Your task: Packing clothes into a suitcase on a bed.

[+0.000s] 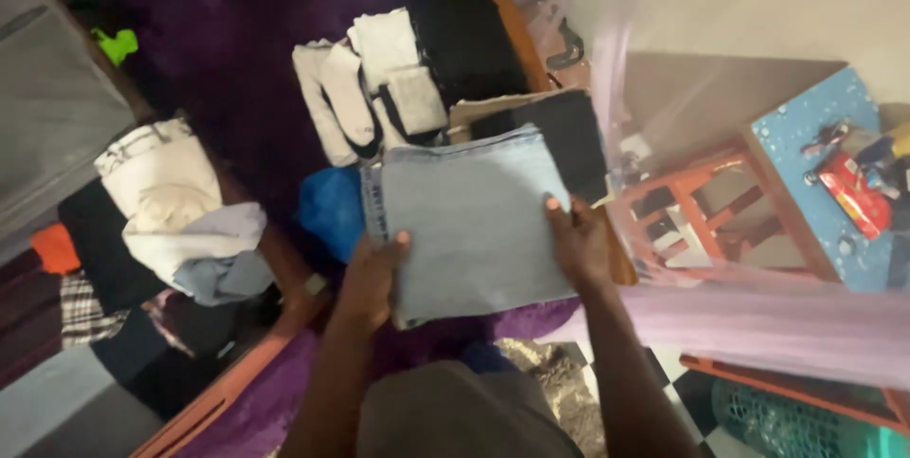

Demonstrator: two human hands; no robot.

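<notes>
In the head view, both hands hold a folded rectangle of pale blue denim (pixel 474 226) above a deep purple plush blanket (pixel 237 60). The left hand (pixel 374 273) grips the denim's near left corner, fingers curled onto the top face and the thumb side hidden beneath. The right hand (pixel 578 240) clasps the right edge, fingers lying flat on the cloth with the fingertips (pixel 552 204) pointing away from the person.

Just left of the left hand, partly under the denim, sits a bright blue bunched cloth (pixel 332 211). Beyond both hands lie folded white and grey garments with dark trim (pixel 370 88); a black folded cloth (pixel 564 131) lies just beyond the right hand, touching the denim's far edge. Well to the left of the left hand is a heap of cream, white and grey clothes (pixel 180 211) on darker fabrics. To the right of the right hand, behind a sheer pinkish net (pixel 758 325), stands an orange wooden stool with a speckled blue top (pixel 815 174), small items on it too blurred to tell.
</notes>
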